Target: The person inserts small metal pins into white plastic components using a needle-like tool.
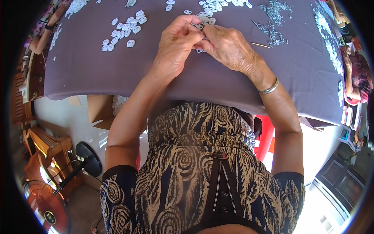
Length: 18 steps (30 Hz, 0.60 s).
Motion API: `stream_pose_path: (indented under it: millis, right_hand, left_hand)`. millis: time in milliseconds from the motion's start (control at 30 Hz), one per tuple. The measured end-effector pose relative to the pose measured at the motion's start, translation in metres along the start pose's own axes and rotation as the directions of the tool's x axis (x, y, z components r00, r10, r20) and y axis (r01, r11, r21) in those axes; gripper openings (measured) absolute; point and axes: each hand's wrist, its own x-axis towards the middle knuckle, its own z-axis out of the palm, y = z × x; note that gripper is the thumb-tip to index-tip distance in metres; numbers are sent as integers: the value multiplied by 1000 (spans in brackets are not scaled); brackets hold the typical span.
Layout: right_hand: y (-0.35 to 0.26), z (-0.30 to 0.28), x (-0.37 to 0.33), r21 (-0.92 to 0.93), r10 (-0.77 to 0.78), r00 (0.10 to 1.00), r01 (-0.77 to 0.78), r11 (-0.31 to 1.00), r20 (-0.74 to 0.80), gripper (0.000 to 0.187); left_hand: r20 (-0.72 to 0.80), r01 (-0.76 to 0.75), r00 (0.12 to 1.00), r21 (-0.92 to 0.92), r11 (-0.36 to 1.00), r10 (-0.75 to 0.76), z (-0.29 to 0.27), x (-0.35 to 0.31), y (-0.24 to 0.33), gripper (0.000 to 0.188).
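Note:
My left hand [175,43] and my right hand [232,47] meet over the cloth-covered table, fingers curled and pinched together. Between the fingertips shows a small white oval plastic piece with two holes [200,26]. The left fingers close on it, while the tips of the right thumb and forefinger press in from the other side. Whatever else the right fingertips grip is hidden. Just beyond my hands lies a heap of the same white oval pieces [213,5]. A smaller group of them [124,29] is spread to the left.
Small metal pins or screws [274,33] lie scattered on the right of the purple-grey tablecloth [128,72], near a thin tan stick [260,45]. A standing fan [48,206] is at lower left, beside wooden furniture [50,142]. Other people sit at the left and right table edges.

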Motion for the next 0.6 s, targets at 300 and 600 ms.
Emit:
stream_pose_path:
  millis: [300, 600]
  right_hand:
    - [-1, 1, 2, -6, -23, 997, 23, 1000, -72, 28]
    - [44, -25, 5, 123, 372, 875, -351, 928, -309, 10]
  left_hand:
    - [6, 16, 1000, 26, 1000, -16, 0, -1, 9, 24]
    - [-89, -136, 952, 733, 667, 292, -51, 17, 37, 10]
